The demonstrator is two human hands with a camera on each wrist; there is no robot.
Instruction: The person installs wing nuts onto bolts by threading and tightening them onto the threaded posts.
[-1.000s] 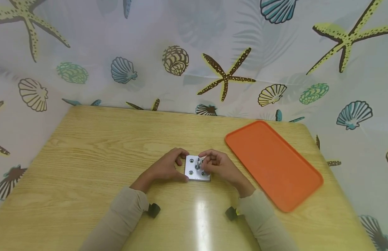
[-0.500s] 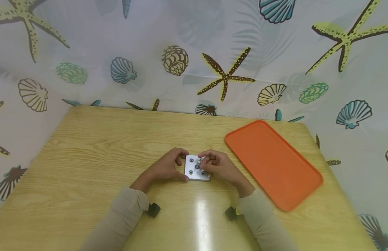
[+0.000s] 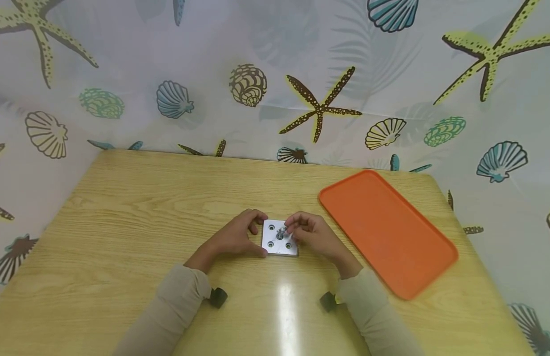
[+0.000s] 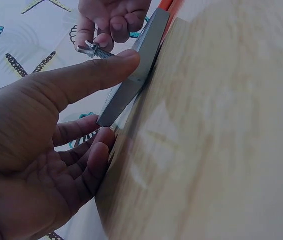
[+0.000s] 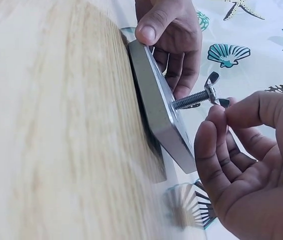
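Note:
A square silver metal plate with several holes lies on the table in the head view. From its middle stands a wing bolt, a length of bare thread showing between plate and wings in the right wrist view. My left hand grips the plate by its left side, thumb at the near corner and fingers at the far one. My right hand is at the bolt's head, thumb and fingertips pinching the end of one wing. The thread's lower end is hidden inside the plate.
An orange tray lies at an angle on the right of the wood-grain table. Behind the table hangs a white cloth printed with shells and starfish.
The right hand's fingers have shifted slightly at the bolt, and its wings stand at a different angle. The left hand and plate have stayed in place.

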